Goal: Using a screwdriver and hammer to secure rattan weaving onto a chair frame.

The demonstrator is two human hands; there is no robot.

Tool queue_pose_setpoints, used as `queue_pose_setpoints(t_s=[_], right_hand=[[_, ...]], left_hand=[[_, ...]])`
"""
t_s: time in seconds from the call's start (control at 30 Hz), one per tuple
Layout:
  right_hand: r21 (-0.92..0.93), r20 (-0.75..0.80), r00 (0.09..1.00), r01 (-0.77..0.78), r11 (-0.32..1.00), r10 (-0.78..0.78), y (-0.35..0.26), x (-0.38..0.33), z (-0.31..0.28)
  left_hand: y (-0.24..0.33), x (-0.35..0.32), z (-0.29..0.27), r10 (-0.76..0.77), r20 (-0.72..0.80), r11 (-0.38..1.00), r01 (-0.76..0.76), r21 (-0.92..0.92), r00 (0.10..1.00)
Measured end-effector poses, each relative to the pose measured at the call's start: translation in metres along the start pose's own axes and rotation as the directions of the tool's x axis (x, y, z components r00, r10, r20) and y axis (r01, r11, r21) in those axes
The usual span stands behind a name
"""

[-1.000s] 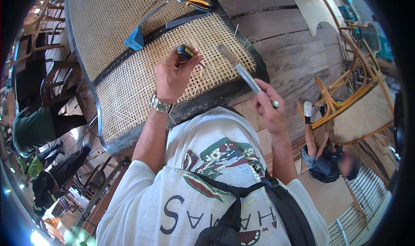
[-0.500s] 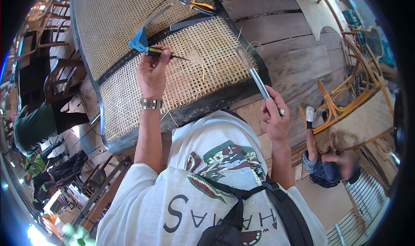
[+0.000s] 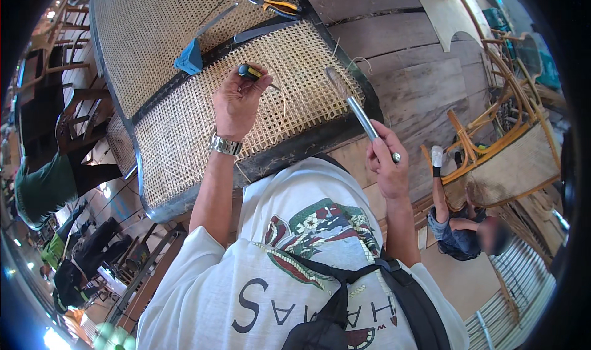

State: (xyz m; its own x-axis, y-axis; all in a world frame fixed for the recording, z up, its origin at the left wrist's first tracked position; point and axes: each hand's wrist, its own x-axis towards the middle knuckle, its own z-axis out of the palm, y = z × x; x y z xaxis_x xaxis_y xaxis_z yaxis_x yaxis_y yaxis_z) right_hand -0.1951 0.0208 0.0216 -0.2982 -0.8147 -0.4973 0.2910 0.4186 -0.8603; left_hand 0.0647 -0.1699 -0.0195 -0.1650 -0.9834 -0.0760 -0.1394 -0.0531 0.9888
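Observation:
My left hand (image 3: 237,104) is closed round a screwdriver with a black and yellow handle (image 3: 249,72). Its thin shaft slants down to the right, over the woven cane panel (image 3: 184,137). In my right hand (image 3: 389,159) is a metal-handled tool (image 3: 360,115), its worn brownish far end above the panel's right side; its exact kind is unclear. A dark frame (image 3: 295,150) borders the cane. Beyond my left hand, a blue-handled tool with a thin metal blade (image 3: 189,59) lies on the panel. Farther off are yellow and black pliers (image 3: 277,6) and a flat metal blade (image 3: 265,32).
Loose cane strands stick out at the panel's right edge. Wooden boards (image 3: 412,73) lie to the right. Farther right, a person (image 3: 462,230) sits beside a wooden chair frame with cane (image 3: 505,165). Other people (image 3: 46,187) and dark chairs are on the left.
My left hand has moved right with the screwdriver, whose handle now points more toward the view. The tool in my right hand has shifted slightly left.

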Motion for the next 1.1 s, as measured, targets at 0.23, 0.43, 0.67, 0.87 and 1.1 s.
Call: queue_pose_setpoints(t_s=[0.23,0.43,0.67,0.87,1.1], right_hand=[[-0.008,0.035,0.998,0.044,0.999,-0.044,-0.007,0.011,0.002],[0.088,0.029,0.999,-0.015,0.996,0.013,-0.002,0.018,0.013],[-0.034,0.098,0.995,-0.033,0.999,0.036,-0.005,0.017,0.003],[0.021,0.11,0.994,-0.021,1.0,0.019,0.0,0.013,0.002],[0.092,0.136,0.989,-0.078,0.993,0.065,0.002,0.014,-0.008]], left_hand=[[0.015,0.003,0.005,0.033,0.118,0.998,-0.038,0.044,0.992],[0.014,0.012,0.017,0.013,0.25,0.952,-0.089,0.294,0.968],[0.021,0.024,0.018,0.091,0.216,0.971,-0.135,0.199,0.972],[0.022,0.013,0.02,-0.084,0.336,0.909,-0.066,0.411,0.938],[0.014,0.031,-0.01,0.056,0.036,0.985,-0.061,0.162,0.998]])
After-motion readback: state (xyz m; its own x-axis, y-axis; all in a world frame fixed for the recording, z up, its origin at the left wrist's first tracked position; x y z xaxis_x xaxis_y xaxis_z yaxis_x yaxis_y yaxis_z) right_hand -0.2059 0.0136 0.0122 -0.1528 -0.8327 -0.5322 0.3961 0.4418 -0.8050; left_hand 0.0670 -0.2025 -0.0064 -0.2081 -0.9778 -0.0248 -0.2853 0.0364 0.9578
